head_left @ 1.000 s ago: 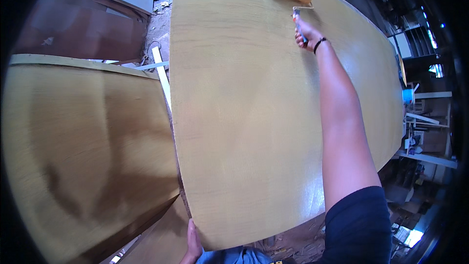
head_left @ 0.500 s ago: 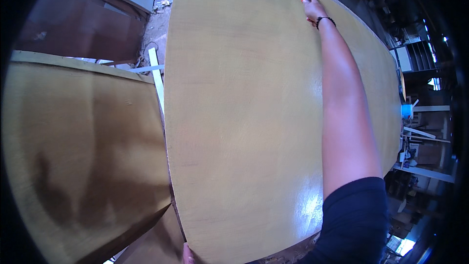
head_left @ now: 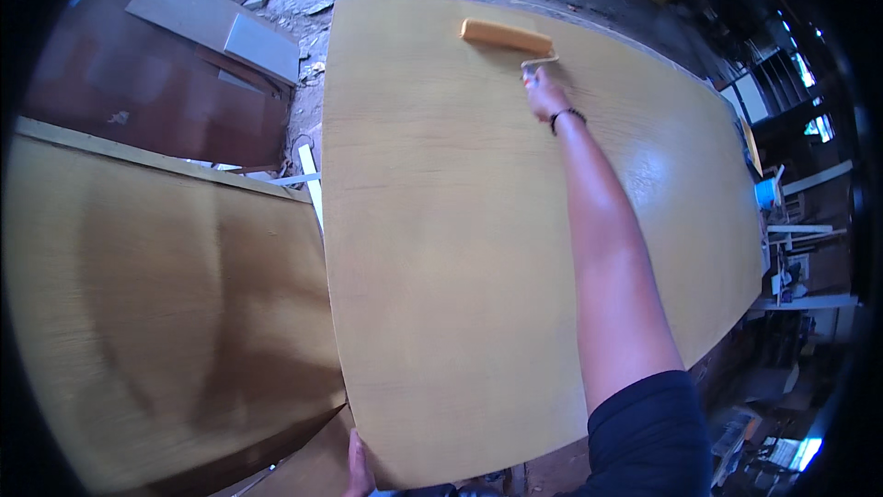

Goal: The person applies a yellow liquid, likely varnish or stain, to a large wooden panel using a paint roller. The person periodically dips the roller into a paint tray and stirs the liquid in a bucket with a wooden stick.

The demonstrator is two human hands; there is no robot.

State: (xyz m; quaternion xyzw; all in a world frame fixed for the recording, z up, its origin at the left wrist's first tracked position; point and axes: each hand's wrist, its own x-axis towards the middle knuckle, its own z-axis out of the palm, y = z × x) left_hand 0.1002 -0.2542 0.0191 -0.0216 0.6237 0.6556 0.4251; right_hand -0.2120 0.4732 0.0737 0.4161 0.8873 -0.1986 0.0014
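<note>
The paint roller (head_left: 506, 36) lies just beyond the right hand (head_left: 544, 97), ahead of its fingers and a little to the left; its orange sleeve runs mostly crosswise, left to right, the right end tipped slightly nearer the person, so that its long axis cuts across the line of the outstretched forearm (head_left: 607, 239) rather than following it; a thin wire frame (head_left: 541, 61) bends back from the sleeve's right end to the handle, and the right fingers are closed around that handle, most of which they hide; the sleeve appears to rest on the broad yellowish panel (head_left: 451, 249), near its far edge, with a strip of bare surface between; the right hand is by far the nearer one, the left hand (head_left: 359, 467) being well apart at the panel's near left corner, beside the edge; whether the left fingers are clamped on that edge or merely rest against it I cannot tell, since only part of the hand shows; a dark bracelet (head_left: 567, 117) circles the right wrist.
</note>
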